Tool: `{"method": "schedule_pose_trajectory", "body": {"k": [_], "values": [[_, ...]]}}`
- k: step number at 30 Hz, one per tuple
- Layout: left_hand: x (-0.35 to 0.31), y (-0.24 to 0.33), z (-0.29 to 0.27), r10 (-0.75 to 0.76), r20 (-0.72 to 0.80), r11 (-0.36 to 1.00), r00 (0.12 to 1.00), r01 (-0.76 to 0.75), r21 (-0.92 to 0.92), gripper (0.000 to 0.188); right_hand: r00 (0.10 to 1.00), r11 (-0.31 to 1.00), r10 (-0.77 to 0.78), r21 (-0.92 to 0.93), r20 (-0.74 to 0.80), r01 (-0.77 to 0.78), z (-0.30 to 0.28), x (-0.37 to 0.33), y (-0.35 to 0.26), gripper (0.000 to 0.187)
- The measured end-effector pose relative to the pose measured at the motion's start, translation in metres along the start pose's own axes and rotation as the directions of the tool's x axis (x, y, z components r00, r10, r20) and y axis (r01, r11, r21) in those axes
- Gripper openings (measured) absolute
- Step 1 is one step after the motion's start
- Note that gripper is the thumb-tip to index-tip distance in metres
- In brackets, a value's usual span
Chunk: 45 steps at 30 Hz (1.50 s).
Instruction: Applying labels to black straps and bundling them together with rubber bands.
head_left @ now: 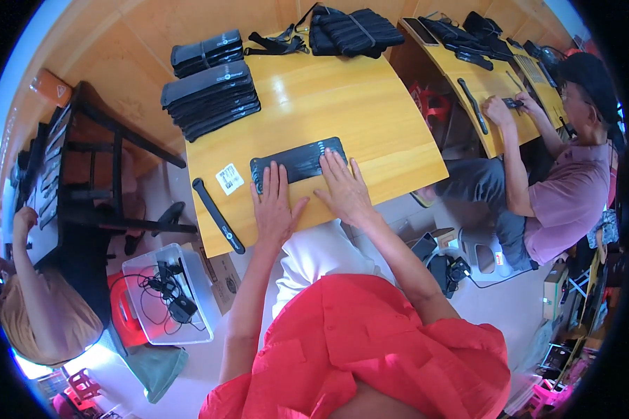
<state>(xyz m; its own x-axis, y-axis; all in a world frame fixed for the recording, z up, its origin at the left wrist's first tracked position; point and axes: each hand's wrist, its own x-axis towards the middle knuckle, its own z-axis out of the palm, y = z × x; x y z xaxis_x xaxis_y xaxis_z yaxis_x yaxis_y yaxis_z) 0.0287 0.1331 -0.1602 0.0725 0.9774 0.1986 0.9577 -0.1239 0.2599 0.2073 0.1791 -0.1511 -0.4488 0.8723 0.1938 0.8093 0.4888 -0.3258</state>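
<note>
A flat black fabric piece, looking like a pouch or folded strap pad, lies crosswise near the front of the yellow wooden table. My left hand rests flat on its left end, fingers outstretched. On the right end lie the fingertips of my right hand, also flat, with the thumb apart. Left of my left hand are a white printed label and a narrow black strap with rounded ends.
Stacked black folded pieces stand at the table's back left; a black fabric pile sits behind. A co-worker handles a small black item at the right table. Left below, a clear bin holds cables; another person sits beyond.
</note>
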Motion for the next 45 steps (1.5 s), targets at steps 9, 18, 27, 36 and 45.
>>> {"method": "schedule_pose_trajectory", "body": {"k": [9, 18, 27, 36, 45], "values": [[-0.002, -0.003, 0.003, -0.016, -0.028, 0.997, 0.999, 0.013, -0.08, 0.085, 0.996, 0.999, 0.013, -0.039, 0.086, -0.01, 0.003, -0.002, 0.001, 0.069], [0.003, -0.01, 0.005, -0.185, -0.125, 0.982, 0.975, 0.178, -0.071, 0.092, 0.998, 0.999, 0.034, -0.028, -0.05, -0.036, -0.006, 0.034, 0.003, 0.067], [0.007, -0.009, 0.0, -0.188, -0.107, 0.976, 0.976, 0.173, -0.135, 0.083, 0.999, 0.993, 0.048, -0.112, 0.02, -0.046, 0.014, 0.037, 0.013, 0.065], [-0.019, -0.015, -0.014, -0.492, -0.34, 0.789, 0.801, 0.246, -0.562, 0.045, 0.736, 0.711, 0.543, 0.687, -0.404, -0.148, 0.01, 0.024, 0.046, 0.028], [-0.021, -0.004, -0.006, -0.443, -0.376, 0.862, 0.814, 0.27, -0.429, 0.043, 0.797, 0.726, 0.462, 0.682, -0.389, -0.088, 0.003, 0.017, 0.058, 0.016]]}}
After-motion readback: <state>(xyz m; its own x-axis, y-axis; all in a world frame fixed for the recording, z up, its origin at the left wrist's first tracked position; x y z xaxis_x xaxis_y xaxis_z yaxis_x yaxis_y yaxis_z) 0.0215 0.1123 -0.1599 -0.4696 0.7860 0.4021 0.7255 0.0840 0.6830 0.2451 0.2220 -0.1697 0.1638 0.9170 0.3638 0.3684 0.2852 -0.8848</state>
